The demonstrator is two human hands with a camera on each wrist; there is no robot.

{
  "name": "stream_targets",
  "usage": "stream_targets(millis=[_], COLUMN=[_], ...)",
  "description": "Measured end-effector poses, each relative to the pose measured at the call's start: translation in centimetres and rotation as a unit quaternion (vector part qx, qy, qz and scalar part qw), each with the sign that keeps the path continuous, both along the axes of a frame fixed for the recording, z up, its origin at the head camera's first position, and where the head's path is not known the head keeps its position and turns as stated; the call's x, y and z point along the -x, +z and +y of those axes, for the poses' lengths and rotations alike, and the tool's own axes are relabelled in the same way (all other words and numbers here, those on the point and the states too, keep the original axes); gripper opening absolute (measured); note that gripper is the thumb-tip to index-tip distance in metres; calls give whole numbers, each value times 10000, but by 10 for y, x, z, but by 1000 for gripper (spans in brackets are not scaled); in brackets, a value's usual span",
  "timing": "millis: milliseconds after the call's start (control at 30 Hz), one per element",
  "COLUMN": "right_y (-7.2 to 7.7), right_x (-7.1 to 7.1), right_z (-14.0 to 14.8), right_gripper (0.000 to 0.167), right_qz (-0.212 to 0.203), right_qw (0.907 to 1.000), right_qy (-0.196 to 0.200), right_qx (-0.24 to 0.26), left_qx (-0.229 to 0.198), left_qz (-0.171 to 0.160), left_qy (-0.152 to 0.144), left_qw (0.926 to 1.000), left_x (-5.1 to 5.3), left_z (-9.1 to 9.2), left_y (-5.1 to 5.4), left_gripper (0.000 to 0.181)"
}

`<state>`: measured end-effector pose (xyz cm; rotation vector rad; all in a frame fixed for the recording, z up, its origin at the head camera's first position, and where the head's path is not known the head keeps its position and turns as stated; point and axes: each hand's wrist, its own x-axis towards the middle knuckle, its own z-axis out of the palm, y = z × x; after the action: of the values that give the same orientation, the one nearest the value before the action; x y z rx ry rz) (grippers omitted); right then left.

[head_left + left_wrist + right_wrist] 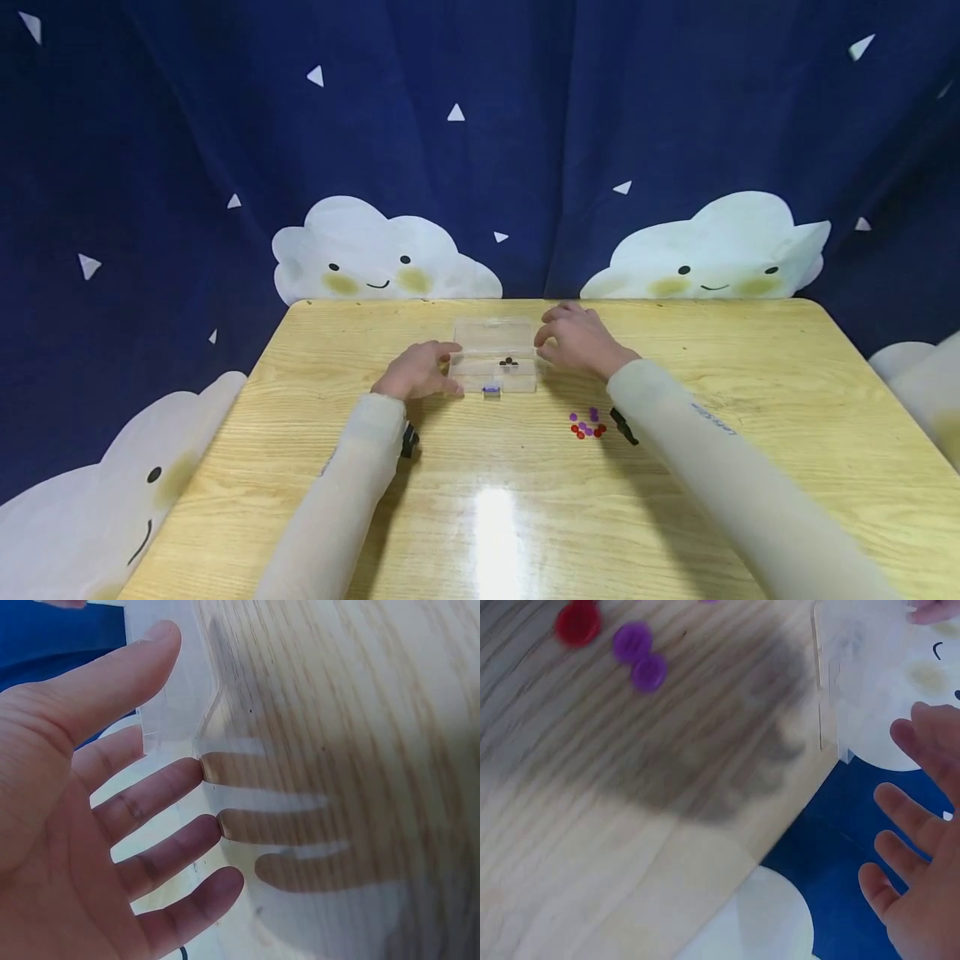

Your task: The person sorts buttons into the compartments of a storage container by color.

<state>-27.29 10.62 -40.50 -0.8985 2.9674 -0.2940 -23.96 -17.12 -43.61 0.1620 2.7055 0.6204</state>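
Note:
A clear plastic box (472,367) lies on the table with its transparent lid (493,335) swung back. Inside, on the right side, sit several small black pieces (508,362); a blue-marked latch (491,390) shows at the front. My left hand (420,371) is at the box's left end, thumb toward the front corner and index finger toward the hinge side. In the left wrist view its fingers (161,799) extend fairly straight, with tips near the tabletop. At the lid's right edge hovers my right hand (581,340), fingers loosely bent and holding nothing visible; the right wrist view shows them apart from the box.
Several purple discs (594,414) and red discs (581,435) lie loose on the wooden table (315,500), in front of and right of the box. A dark blue curtain (525,125) with white clouds hangs right behind the table's far edge.

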Motion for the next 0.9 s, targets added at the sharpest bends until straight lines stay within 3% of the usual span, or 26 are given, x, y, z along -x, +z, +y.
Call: stream_targets(millis=[267,600,900], right_y=[6,16,-9], right_x=[-7,-25,-38], right_z=[16,36,62], right_gripper=[21,16,15], right_qz=[175,516,727], right_qw=[9997,9969,9932], right_qy=[174,573,908], right_qx=[-78,-131,-23], left_qx=[9,18,-4], left_qz=[96,81,122], left_qy=[-31,-25,14], left_qw=[9999,10000,9999], left_x=[-2,-2,-1], left_z=[-2,1,4], left_y=[-2,-1,-3], left_gripper=[80,80,79])
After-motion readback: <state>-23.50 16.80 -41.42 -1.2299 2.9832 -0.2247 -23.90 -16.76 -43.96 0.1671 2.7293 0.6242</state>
